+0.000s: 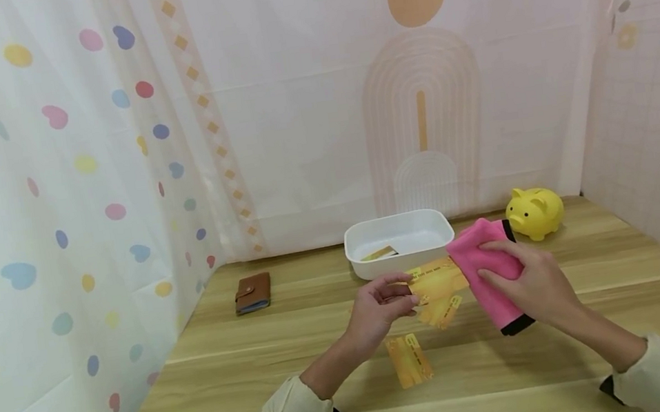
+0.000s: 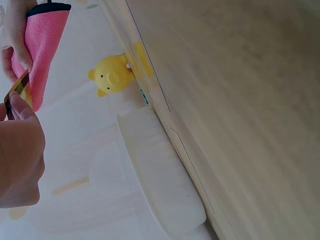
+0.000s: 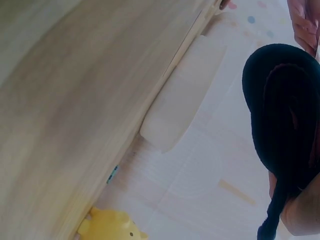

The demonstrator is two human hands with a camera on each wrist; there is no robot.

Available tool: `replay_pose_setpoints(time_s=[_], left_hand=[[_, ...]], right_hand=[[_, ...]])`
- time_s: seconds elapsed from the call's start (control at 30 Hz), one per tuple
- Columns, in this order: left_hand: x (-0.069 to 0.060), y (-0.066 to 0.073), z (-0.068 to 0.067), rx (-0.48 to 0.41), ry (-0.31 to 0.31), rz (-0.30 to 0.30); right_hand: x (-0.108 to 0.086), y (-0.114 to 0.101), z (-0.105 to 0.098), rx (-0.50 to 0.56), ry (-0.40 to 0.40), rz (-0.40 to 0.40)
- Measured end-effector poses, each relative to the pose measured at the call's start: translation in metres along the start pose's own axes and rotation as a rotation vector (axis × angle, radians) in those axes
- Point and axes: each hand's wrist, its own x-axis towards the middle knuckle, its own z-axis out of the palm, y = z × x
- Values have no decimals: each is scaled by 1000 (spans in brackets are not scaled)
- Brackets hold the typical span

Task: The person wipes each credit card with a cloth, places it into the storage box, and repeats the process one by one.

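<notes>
My left hand (image 1: pixel 381 307) pinches a yellow-gold card (image 1: pixel 438 279) by its left end, fingers on one side and thumb on the other. Against the card's right end lies a pink cloth (image 1: pixel 488 268) with black edging, which my right hand (image 1: pixel 540 279) grips from the right. In the left wrist view the pink cloth (image 2: pixel 45 47) hangs folded beside the card (image 2: pixel 21 86). Its black edge (image 3: pixel 280 95) fills much of the right wrist view. Below the hands, a gold card (image 1: pixel 409 361) lies on the table, and more gold cards (image 1: pixel 444 313) lie partly behind the held one.
A white tub (image 1: pixel 400 263) with a card (image 1: pixel 379 254) inside stands at the back. To its right is a yellow piggy bank (image 1: pixel 535 214). A brown snap wallet (image 1: pixel 252 293) lies at the left on the wooden table (image 1: pixel 235 385). Curtains hang behind and at the sides.
</notes>
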Motion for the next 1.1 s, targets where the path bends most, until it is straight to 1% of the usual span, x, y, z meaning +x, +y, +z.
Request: replay_pose_setpoints(time_s=[0.23, 0.3, 0.43, 0.5, 0.57, 0.63, 0.77, 0.9, 0.97, 1.1], left_hand=[[0, -1, -1, 32, 13, -5], [-1, -3, -2, 45, 4, 1], [1, -4, -2, 95, -3, 10], [3, -4, -1, 129, 19, 4], [5, -4, -1, 166, 54, -1], [7, -5, 0, 181, 90, -7], [8, -4, 2, 164, 147, -11], [7, -2, 3, 151, 189, -13], [7, -2, 2, 157, 201, -8], [6, -1, 0, 164, 215, -28]], right_hand=[[-1, -1, 0, 17, -3, 0], [-2, -1, 0, 23, -3, -4], [-2, -2, 0, 30, -3, -13], [-2, -2, 0, 33, -5, -16], [-2, -3, 0, 40, -6, -18], [-2, -3, 0, 46, -10, -20], [-1, -4, 1, 58, -13, -32], [0, -4, 1, 65, -17, -37], [0, -5, 1, 65, -17, -37], [0, -7, -2, 71, -12, -35]])
